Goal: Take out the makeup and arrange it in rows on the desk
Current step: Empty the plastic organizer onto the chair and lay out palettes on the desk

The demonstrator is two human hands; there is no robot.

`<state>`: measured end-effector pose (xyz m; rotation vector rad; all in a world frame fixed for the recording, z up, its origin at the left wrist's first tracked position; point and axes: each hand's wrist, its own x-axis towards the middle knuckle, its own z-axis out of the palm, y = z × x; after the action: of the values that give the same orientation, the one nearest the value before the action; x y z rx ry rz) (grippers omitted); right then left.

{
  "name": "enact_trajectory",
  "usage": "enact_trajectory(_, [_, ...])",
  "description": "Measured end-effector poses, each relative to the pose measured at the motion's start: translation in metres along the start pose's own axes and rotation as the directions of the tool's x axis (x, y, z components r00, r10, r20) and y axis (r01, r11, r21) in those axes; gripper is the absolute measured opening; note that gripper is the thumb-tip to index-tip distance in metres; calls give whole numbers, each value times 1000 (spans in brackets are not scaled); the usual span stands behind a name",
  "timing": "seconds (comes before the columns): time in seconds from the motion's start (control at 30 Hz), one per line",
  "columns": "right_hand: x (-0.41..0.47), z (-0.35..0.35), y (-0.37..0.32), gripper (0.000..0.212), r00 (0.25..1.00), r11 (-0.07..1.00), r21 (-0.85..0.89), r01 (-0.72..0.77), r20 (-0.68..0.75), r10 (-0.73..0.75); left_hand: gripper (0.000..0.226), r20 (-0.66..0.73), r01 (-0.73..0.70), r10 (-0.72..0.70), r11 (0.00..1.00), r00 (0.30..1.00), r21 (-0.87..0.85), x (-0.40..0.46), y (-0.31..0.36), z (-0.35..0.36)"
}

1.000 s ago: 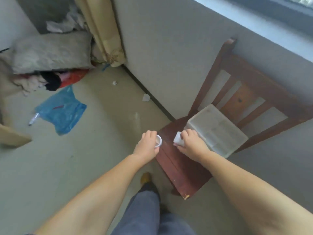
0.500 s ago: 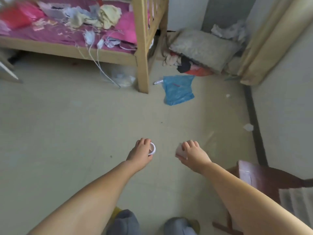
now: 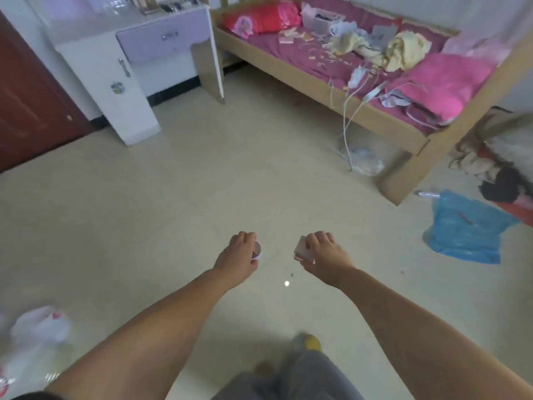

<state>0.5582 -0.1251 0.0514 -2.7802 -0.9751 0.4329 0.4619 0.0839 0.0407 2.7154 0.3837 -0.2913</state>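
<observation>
Two items, one per hand, both carried over bare floor (image 3: 144, 226). Left hand (image 3: 238, 255), grip closed on one small round jar (image 3: 256, 251); right hand (image 3: 324, 256), grip closed on one pale flat case (image 3: 302, 249), possibly a compact, half hidden by fingers. Desk (image 3: 161, 44) far off, top cut off, contents blurred.

view: one head camera only, nothing shared with another view
position: high above the floor (image 3: 173, 212), at the person's head
direction: forward and down, toward the desk (image 3: 135, 53) at far upper left
nearness: forearms close, desk far
right of desk: bed (image 3: 331, 79)
</observation>
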Motion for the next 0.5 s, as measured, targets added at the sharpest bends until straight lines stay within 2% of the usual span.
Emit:
enact_trajectory(0.2, [119,-3,-42,48,977,977,-83,195,109,-186,43,-66,137,-137,991,988,3,50,-71,-35])
enact_trajectory(0.4, [264,-28,-61,44,943,948,-55,313,138,-303,42,-125,244,-240,970,963,17,151,-123,-87])
enact_trajectory(0.5, [343,-51,-65,44,916,926,-54,373,182,-358,44,-140,305,-308,951,941,-39,205,-143,-116])
